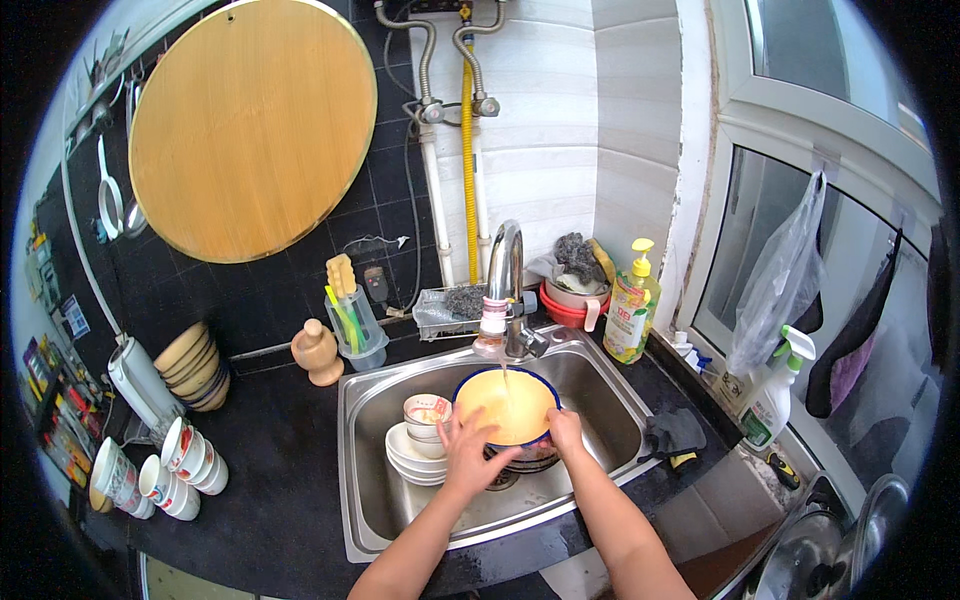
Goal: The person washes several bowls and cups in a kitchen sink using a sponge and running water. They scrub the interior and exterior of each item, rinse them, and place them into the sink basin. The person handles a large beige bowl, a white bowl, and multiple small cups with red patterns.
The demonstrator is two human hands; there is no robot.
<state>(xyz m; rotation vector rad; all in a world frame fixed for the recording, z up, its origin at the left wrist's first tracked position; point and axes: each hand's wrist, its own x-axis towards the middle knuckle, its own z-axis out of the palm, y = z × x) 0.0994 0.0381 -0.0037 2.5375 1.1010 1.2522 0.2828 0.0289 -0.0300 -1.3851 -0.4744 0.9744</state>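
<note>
A yellow bowl with a dark blue rim (pixel 521 408) is tilted in the sink, under a thin stream from the chrome faucet (pixel 508 262). My right hand (pixel 566 432) grips the bowl's rim at its right. At the near left of the bowl is my left hand (pixel 469 450), its fingers spread over the rim and reaching inside. Left of it, small white bowls (pixel 428 410) are stacked beside a pile of white dishes (pixel 412 462). More dark-edged dishes (pixel 530 462) show partly below the yellow bowl.
The steel sink (pixel 362 500) is set into a black counter (pixel 275 460). Stacked cups (pixel 197 458) and bowls (pixel 195 370) stand left. A soap bottle (pixel 630 312), red basin (pixel 570 308) and dark cloth (pixel 672 436) lie around the right side; a spray bottle (pixel 770 405) stands by the window.
</note>
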